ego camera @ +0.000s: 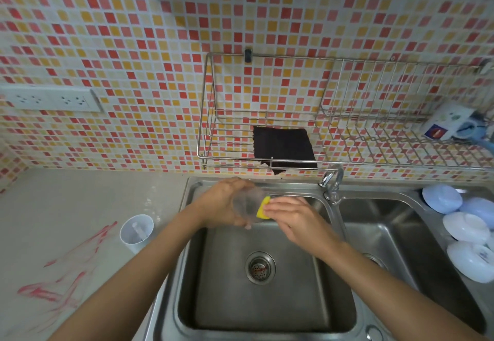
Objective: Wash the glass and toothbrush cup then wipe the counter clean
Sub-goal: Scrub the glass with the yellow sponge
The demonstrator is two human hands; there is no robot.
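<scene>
Over the sink [187, 300], the left hand [224, 201] grips the glass [247, 207] while the right hand [291, 217] pinches the yellow sponge [262, 208] at its rim; better to turn the glass slowly, so the sponge reaches all the wall

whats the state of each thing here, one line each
clear drinking glass: tilted over the left basin, held by left hand
yellow sponge: pressed to the glass by right hand
white toothbrush cup: upright on counter, untouched
grey counter: smeared red
chrome tap: no water visible
black cloth: draped on wire rack
</scene>
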